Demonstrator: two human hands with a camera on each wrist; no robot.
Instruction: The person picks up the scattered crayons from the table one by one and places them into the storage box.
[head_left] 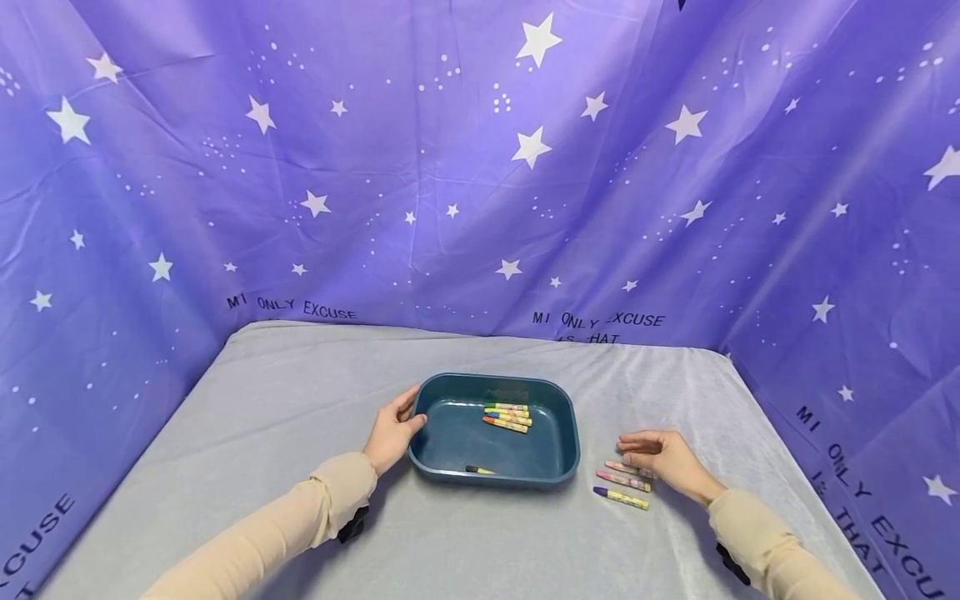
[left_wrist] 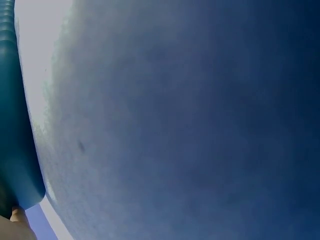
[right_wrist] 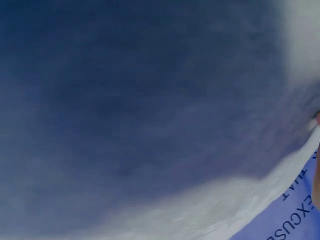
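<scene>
A dark teal plastic tray (head_left: 498, 482) stands on the cloth-covered table. My left hand (head_left: 393, 432) grips its left rim, thumb over the edge and fingers outside; the tray's outer wall (left_wrist: 17, 125) also shows in the left wrist view. Inside lie several crayons, among them an orange-tipped crayon (head_left: 506, 425), and a black-tipped crayon (head_left: 480, 471) near the front wall. My right hand (head_left: 667, 460), fingers bent, is over the crayons right of the tray. A small dark spot shows at its fingertips; I cannot tell if they hold a crayon. Beneath are a pink crayon (head_left: 624, 480) and a purple-tipped crayon (head_left: 621, 498).
Light grey cloth (head_left: 300, 400) covers the table, with slight wrinkles. A purple curtain (head_left: 450, 167) with white stars and printed words encloses the back and both sides. Both wrist views show mostly blurred, shaded cloth.
</scene>
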